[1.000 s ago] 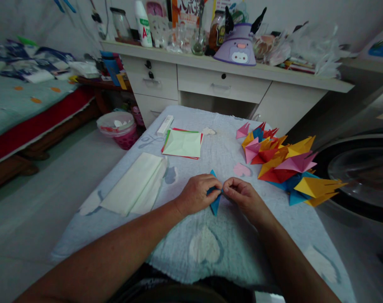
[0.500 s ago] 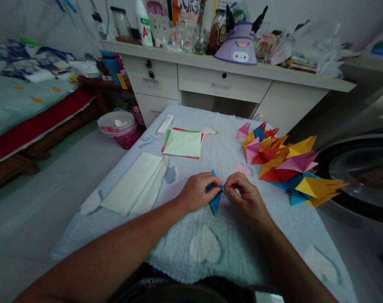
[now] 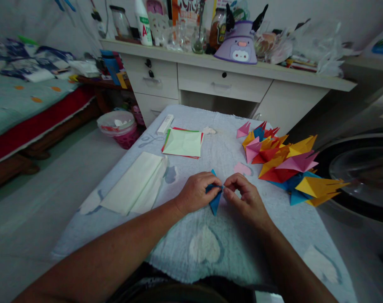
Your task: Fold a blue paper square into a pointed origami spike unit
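My left hand [image 3: 198, 192] pinches a small folded blue paper [image 3: 214, 203] over the middle of the cloth-covered table. One point of the paper shows above my fingers and another points down below them. Just to the right is my right hand [image 3: 246, 197], its thumb and index finger close together at the paper's right tip. Whether those fingertips grip the tip is too small to make out. Folded paper pieces [image 3: 283, 162] in yellow, red, pink and blue lie grouped at the table's right. A stack of square sheets [image 3: 183, 143], pale green on top, lies farther back.
A folded white cloth [image 3: 136, 183] lies at the left, and a small white box [image 3: 165, 124] at the back left. Beyond the table stands a white desk [image 3: 224, 82] crowded with jars and bags. A pink bin [image 3: 125, 136] is on the floor left.
The fingertips of my right hand have shifted very slightly at the blue paper's right tip. My left hand and the paper stay in place.
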Available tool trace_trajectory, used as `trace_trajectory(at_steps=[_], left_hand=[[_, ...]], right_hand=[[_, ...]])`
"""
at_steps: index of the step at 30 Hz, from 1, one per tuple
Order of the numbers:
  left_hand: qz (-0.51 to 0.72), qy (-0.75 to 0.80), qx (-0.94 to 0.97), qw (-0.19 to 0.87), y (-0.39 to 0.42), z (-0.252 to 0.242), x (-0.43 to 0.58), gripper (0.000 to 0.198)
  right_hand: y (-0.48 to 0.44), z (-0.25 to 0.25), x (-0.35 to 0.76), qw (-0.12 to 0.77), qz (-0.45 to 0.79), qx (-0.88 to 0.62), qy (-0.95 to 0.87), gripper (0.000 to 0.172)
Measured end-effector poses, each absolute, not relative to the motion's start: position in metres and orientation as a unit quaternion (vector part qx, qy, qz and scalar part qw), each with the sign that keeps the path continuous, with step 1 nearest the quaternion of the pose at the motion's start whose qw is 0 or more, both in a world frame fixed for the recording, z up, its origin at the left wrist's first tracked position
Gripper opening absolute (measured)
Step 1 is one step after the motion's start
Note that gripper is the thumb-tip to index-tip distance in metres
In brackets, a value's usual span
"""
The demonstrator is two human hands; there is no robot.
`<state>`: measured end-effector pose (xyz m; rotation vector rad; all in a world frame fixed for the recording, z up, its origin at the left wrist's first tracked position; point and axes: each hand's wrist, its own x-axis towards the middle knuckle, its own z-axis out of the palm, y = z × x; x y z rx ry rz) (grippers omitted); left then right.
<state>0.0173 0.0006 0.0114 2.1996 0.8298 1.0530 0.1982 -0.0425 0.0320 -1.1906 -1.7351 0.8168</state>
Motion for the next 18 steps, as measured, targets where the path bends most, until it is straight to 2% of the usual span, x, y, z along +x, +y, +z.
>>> trace_trajectory(at_steps=[7,13,18], left_hand=[[0.402,0.289,0.835,0.241,-0.0005,0.0098,0.0175,0.01],[0.408,0.283,0.835,0.236,0.0003,0.0083,0.017,0.01],[0.415,0.27,0.834,0.243,-0.0001,0.0084,0.017,0.01]], right_hand=[[-0.0415,0.03,0.1944,0.414,0.401,-0.507,-0.641,0.017],[-0.0388,0.0244,0.1964,0.414,0.507,-0.511,-0.557,0.022],[-0.0388,0.0235,0.1974,0.422,0.544,-0.502,-0.523,0.023]])
